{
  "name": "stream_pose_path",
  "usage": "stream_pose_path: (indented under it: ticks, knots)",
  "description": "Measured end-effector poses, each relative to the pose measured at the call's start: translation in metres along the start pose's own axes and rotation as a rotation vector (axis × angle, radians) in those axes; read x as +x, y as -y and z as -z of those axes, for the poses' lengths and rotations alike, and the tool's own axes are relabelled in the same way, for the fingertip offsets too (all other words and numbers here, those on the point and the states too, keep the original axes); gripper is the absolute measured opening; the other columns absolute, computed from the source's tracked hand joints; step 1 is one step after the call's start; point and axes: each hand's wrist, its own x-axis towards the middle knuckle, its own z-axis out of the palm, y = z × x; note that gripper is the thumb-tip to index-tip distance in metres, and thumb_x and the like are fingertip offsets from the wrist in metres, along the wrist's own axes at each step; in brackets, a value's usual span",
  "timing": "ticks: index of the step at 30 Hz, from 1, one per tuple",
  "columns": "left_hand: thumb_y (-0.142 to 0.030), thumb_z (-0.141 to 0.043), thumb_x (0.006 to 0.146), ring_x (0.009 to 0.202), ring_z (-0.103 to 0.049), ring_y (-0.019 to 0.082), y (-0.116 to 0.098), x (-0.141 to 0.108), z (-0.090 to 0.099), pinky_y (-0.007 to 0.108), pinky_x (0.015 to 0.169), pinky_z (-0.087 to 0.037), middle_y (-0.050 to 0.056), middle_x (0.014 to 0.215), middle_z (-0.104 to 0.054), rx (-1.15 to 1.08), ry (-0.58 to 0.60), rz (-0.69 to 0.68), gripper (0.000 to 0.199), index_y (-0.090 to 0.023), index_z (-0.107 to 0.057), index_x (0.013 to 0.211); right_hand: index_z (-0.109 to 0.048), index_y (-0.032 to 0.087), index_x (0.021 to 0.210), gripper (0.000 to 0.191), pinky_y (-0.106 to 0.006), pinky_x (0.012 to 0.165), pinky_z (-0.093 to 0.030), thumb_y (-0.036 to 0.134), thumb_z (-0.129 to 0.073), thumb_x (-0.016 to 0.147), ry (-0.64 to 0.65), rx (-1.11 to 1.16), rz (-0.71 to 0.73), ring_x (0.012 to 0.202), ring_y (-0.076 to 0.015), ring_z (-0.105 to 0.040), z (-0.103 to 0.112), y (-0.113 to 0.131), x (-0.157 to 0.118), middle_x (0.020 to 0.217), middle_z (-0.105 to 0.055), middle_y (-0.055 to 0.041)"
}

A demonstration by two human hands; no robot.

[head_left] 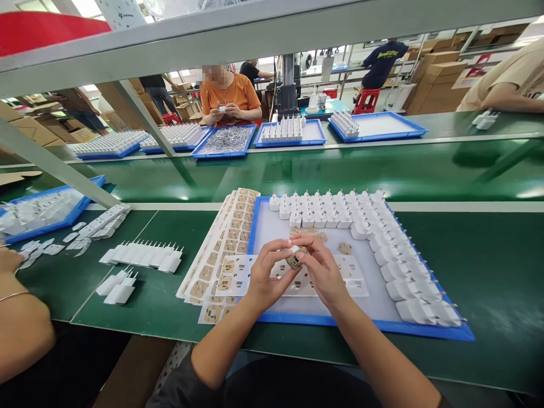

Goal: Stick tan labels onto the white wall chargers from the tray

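Observation:
Between my two hands, over a blue-rimmed tray [323,323], is a small white plug charger [294,259] whose end facing me bears a brown sticker with a dark slot. My left hand [272,269] grips its left side. The fingers of my right hand [319,266] close on its top and right side. Beneath the hands lies a pale sticker sheet [351,275] with cutouts. Loose brown sticker pieces [345,248] rest on the tray floor behind it. Rows of white plug chargers [382,249] stand along the tray's far and right sides, pins outward.
Stacked sticker sheets [212,260] overlap the tray's left edge. Further left are a row of plug chargers [144,255] and a co-worker's arm [21,323]. A slanted metal post [63,164] and an overhead beam [255,37] frame the bench. Across the green belt [204,181], another person [232,99] handles a white piece.

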Motion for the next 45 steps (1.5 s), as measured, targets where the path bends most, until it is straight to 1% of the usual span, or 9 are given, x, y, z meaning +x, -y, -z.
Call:
stream_pose_path:
  ticks: [9, 13, 18, 27, 30, 33, 38, 41, 45]
  knots:
    - [-0.019, -0.074, 0.087, 0.113, -0.070, 0.023, 0.001, 0.000, 0.001, 0.043, 0.095, -0.061, 0.009, 0.114, -0.070, -0.010, 0.009, -0.007, 0.032, -0.024, -0.060, 0.116, -0.076, 0.030, 0.091, 0.014, -0.042, 0.106, -0.047, 0.029, -0.063, 0.084, -0.004, -0.001, 0.014, 0.123, -0.0261, -0.058, 0.000, 0.001, 0.000, 0.116, -0.069, -0.0045]
    - [-0.024, -0.078, 0.085, 0.114, -0.069, 0.023, 0.004, -0.004, 0.001, 0.042, 0.098, -0.060, 0.010, 0.115, -0.069, -0.127, -0.011, 0.162, 0.034, -0.023, -0.062, 0.114, -0.078, 0.030, 0.098, 0.022, -0.043, 0.109, -0.045, 0.027, -0.063, 0.081, 0.042, 0.025, -0.020, 0.130, -0.0272, -0.055, 0.002, 0.003, 0.001, 0.121, -0.070, -0.0044]
    - [-0.023, -0.079, 0.083, 0.114, -0.068, 0.022, 0.005, -0.005, 0.002, 0.038, 0.095, -0.059, 0.009, 0.117, -0.067, -0.278, -0.004, 0.327, 0.033, -0.023, -0.063, 0.112, -0.075, 0.031, 0.110, 0.025, -0.040, 0.094, -0.053, 0.035, -0.067, 0.086, 0.059, -0.102, -0.023, 0.115, -0.0262, -0.062, 0.005, 0.007, 0.001, 0.122, -0.069, -0.0043]
    - [-0.020, -0.077, 0.081, 0.111, -0.067, 0.024, 0.001, -0.002, 0.004, 0.040, 0.098, -0.055, 0.009, 0.114, -0.068, -0.191, 0.064, 0.352, 0.033, -0.021, -0.064, 0.111, -0.071, 0.028, 0.091, 0.007, -0.045, 0.091, -0.052, 0.025, -0.065, 0.093, -0.074, -0.604, 0.508, 0.104, -0.0263, -0.066, 0.010, 0.008, 0.003, 0.105, -0.073, -0.0068]
    - [-0.023, -0.075, 0.083, 0.110, -0.067, 0.022, 0.002, -0.001, 0.004, 0.037, 0.094, -0.055, 0.008, 0.114, -0.068, -0.223, 0.061, 0.473, 0.033, -0.021, -0.063, 0.113, -0.071, 0.027, 0.090, 0.011, -0.045, 0.090, -0.052, 0.018, -0.065, 0.091, 0.056, -0.638, 0.708, 0.098, -0.0246, -0.067, 0.009, 0.011, 0.000, 0.103, -0.073, -0.0061]
    - [-0.026, -0.075, 0.082, 0.108, -0.065, 0.021, 0.005, 0.001, 0.005, 0.033, 0.089, -0.055, 0.007, 0.115, -0.067, -0.295, 0.027, 0.585, 0.034, -0.022, -0.061, 0.113, -0.067, 0.026, 0.092, 0.007, -0.039, 0.082, -0.056, 0.021, -0.063, 0.094, 0.137, -0.487, 0.645, 0.090, -0.0210, -0.069, 0.013, 0.014, 0.000, 0.092, -0.073, -0.0031]
    - [-0.019, -0.073, 0.078, 0.111, -0.061, 0.021, 0.009, 0.001, 0.003, 0.032, 0.089, -0.055, 0.007, 0.115, -0.062, -0.365, -0.040, 0.689, 0.040, -0.022, -0.058, 0.115, -0.067, 0.023, 0.110, 0.021, -0.040, 0.080, -0.060, 0.037, -0.060, 0.095, -0.265, -0.720, 0.354, 0.088, -0.0236, -0.072, 0.038, 0.003, 0.012, 0.097, -0.076, -0.0068]
    - [-0.014, -0.072, 0.072, 0.112, -0.062, 0.022, 0.007, 0.002, 0.000, 0.032, 0.089, -0.055, 0.008, 0.118, -0.063, -0.326, -0.029, 0.667, 0.048, -0.022, -0.059, 0.118, -0.072, 0.019, 0.108, 0.036, -0.056, 0.095, -0.055, 0.046, -0.051, 0.094, -0.223, -1.113, 0.424, 0.108, -0.0349, -0.069, 0.053, -0.013, 0.025, 0.118, -0.073, -0.0167]
    - [-0.017, -0.078, 0.071, 0.106, -0.065, 0.022, 0.004, 0.015, 0.009, 0.035, 0.092, -0.055, 0.007, 0.112, -0.068, -0.225, -0.048, 0.548, 0.041, -0.021, -0.065, 0.109, -0.073, 0.019, 0.109, 0.041, -0.053, 0.100, -0.053, 0.046, -0.046, 0.095, -0.135, -1.250, 0.541, 0.115, -0.0353, -0.067, 0.066, -0.034, 0.040, 0.126, -0.070, -0.0166]
